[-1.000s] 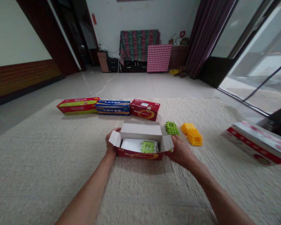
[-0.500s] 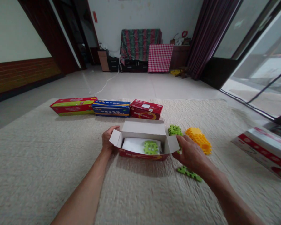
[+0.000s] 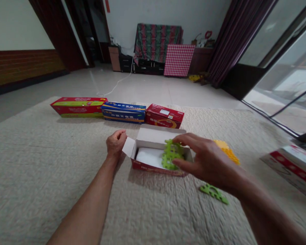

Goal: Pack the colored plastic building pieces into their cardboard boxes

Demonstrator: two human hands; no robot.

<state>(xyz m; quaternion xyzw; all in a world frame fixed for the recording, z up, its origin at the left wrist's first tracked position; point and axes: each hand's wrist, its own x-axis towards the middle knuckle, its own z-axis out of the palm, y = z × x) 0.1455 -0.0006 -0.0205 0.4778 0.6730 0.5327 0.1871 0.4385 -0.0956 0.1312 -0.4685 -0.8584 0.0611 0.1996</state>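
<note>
In the head view, my right hand [image 3: 204,156] grips a green plastic interlocking building piece [image 3: 171,152] between thumb and fingers, over the right half of an open red cardboard box [image 3: 153,167]. The green piece is gridded with notched edges; another green piece in the box blends with it from this angle. White padding [image 3: 149,156] fills the box's left part. Beside the left flap [image 3: 128,147] rests my left hand [image 3: 116,144], its fingers curled; whatever they hold, if anything, is hidden. A flat green notched piece [image 3: 214,194] lies on the mat right of the box.
Yellow building pieces [image 3: 226,151] lie partly behind my right hand. Behind the open box stand a red-green box [image 3: 79,108], a blue box [image 3: 123,114] and a red box [image 3: 164,115] in a row. A white-red carton [image 3: 293,166] sits at the right on the quilted mat [image 3: 66,160].
My right hand has moved from the right flap to above the box, now with a green piece in it. My left hand has shifted slightly left of the flap. The view has tilted slightly.
</note>
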